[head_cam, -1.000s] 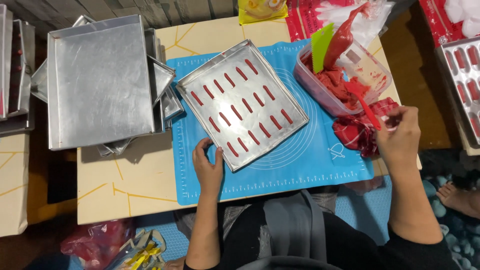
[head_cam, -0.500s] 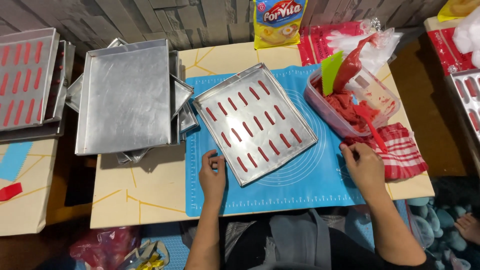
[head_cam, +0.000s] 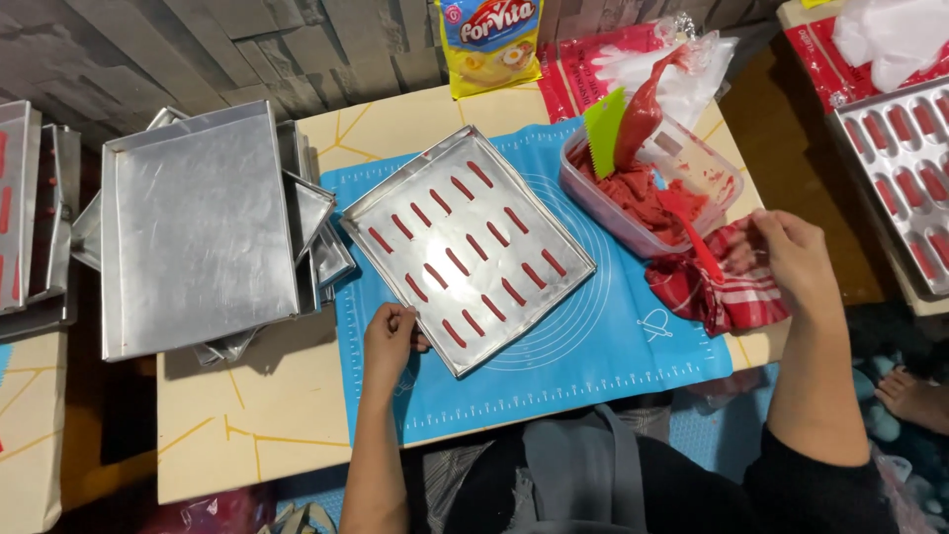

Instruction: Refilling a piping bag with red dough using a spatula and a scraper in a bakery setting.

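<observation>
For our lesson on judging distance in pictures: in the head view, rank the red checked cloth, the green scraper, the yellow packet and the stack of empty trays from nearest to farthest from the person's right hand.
1. Red checked cloth: touching the right hand.
2. Green scraper: up and left, in the plastic tub.
3. Yellow packet: at the table's far edge.
4. Stack of empty trays: far left, across the table.

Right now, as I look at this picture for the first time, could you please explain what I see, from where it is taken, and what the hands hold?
There is no machine: a person works with two bare hands. A camera on the person's head looks down at the table. On a blue mat lies a metal tray with short red strips in rows. The left hand grips the tray's near edge. The right hand rests on a red checked cloth. Beside it stands a clear tub of red paste, with a green scraper and a red piping bag in it. Empty trays are stacked at the left.
</observation>
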